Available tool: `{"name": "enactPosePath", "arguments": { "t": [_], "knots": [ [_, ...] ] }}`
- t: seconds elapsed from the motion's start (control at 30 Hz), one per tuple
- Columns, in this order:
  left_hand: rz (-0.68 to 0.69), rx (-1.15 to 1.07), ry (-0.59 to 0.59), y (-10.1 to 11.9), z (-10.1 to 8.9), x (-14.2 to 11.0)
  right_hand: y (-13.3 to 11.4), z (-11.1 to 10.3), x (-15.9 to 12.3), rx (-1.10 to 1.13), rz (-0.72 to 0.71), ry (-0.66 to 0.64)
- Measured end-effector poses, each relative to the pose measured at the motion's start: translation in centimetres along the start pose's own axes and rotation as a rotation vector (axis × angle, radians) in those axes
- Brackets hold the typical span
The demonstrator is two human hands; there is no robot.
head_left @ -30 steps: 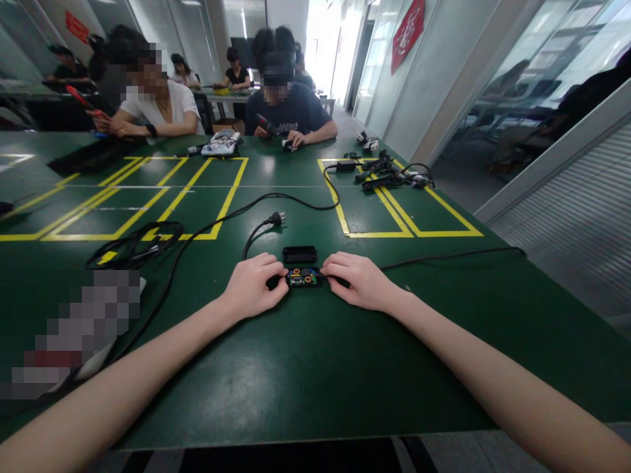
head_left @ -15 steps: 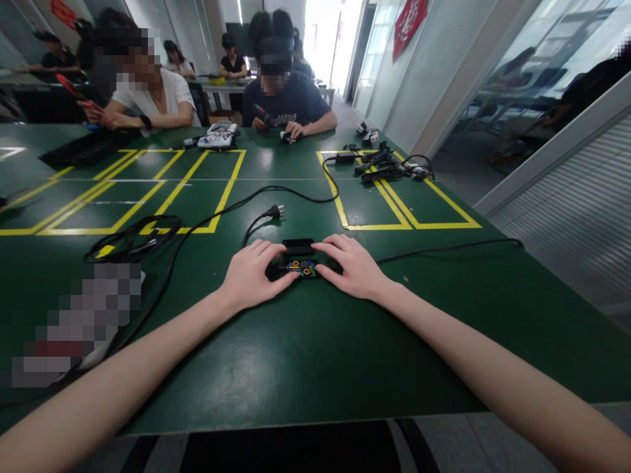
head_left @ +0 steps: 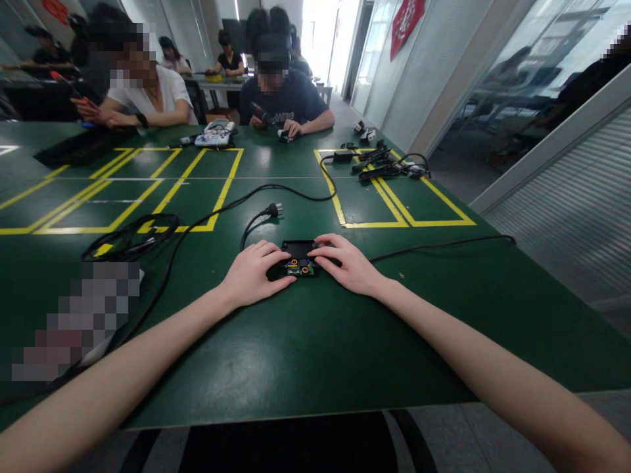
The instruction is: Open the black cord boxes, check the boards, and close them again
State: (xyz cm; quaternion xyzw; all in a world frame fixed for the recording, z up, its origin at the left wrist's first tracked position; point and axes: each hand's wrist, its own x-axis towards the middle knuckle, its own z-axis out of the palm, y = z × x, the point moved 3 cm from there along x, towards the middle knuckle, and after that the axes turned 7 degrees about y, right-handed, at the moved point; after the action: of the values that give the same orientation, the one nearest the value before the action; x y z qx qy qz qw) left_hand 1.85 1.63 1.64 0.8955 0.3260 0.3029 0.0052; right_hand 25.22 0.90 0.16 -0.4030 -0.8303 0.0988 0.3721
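Note:
A small black plastic case lies opened on the green table, its cover (head_left: 298,248) on the far side and its inner face showing. On the near side a circuit board (head_left: 294,270) with copper-ringed coils sits in the other half. My left hand (head_left: 252,272) grips the left side, forefinger at the seam between the halves and thumb at the board's near left edge. My right hand (head_left: 348,264) holds the right side, its fingertips on the cover's right edge. Its thumb is partly hidden.
A plug (head_left: 273,209) on a black cable lies just beyond my hands. Coiled cable (head_left: 133,238) and a blurred-out object (head_left: 93,315) are at left. Black parts (head_left: 379,163) lie at far right. Two people sit across the table (head_left: 236,368), one holding a power tool.
The cover has tilted so that more of its inner face shows, close against the board's half. My right fingers have shifted onto its right edge. My left forefinger has come nearer the board.

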Motion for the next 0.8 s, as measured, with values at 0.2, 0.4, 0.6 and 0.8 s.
{"name": "enactPosePath", "arguments": {
  "t": [0.2, 0.4, 0.6, 0.8],
  "knots": [
    [0.024, -0.01, 0.024, 0.1, 0.0, 0.0, -0.5, 0.0, 0.2, 0.218, 0.119, 0.109],
    [0.012, -0.036, 0.01, 0.1, 0.0, 0.1, 0.4, 0.8, 0.6, 0.409, 0.294, 0.128],
    [-0.034, -0.053, 0.033, -0.1, 0.0, 0.1, -0.3, 1.0, 0.7, 0.174, 0.202, 0.126],
    [-0.166, 0.056, -0.078, -1.0, 1.0, -0.2, -1.5, 1.1, 0.8, 0.029, -0.014, -0.053]
  ]
}}
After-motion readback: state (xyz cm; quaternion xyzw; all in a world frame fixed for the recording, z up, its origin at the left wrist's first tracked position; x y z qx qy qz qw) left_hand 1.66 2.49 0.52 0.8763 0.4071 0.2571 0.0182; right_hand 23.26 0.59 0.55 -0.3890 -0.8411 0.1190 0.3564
